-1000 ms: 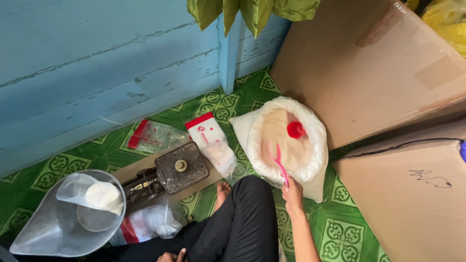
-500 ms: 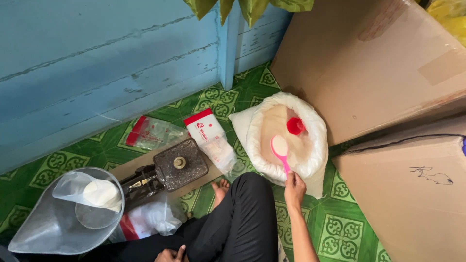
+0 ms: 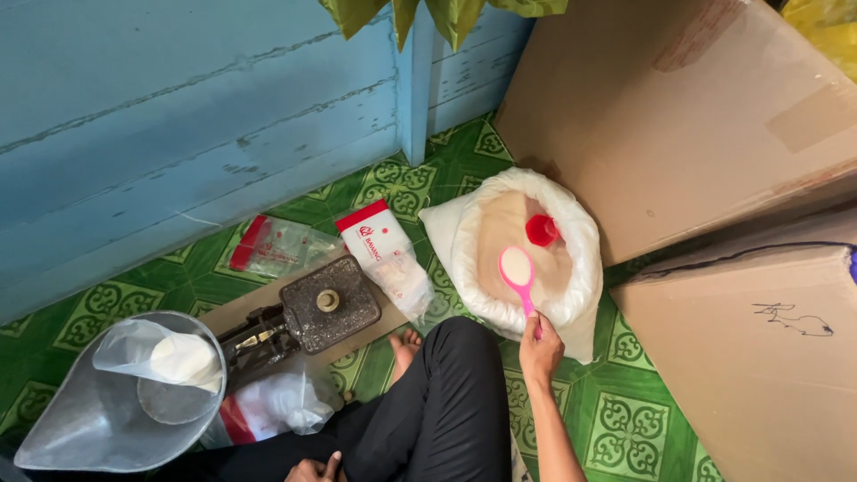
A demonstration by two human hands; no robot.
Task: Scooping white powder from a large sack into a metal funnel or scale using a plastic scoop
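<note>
Sugar fills the pink scoop (image 3: pixel 518 268), held level by my right hand (image 3: pixel 541 348) closed on its handle, above the open sack (image 3: pixel 527 254) at frame centre so spills fall back. My left hand (image 3: pixel 314 468), at the bottom edge, rests loosely curled and holds nothing.

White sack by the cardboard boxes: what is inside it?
The white sack is open and holds pale granular powder. A red cup sits on it, and the right hand holds a pink scoop, heaped white, above it. The sack's depth is hidden.

spoon (image 3: pixel 518 268): glossy pink plastic
sack (image 3: pixel 585 259): thin white plastic
boxes (image 3: pixel 696 116): matt brown cardboard
wall (image 3: pixel 178 116): rough blue-painted wood
</note>
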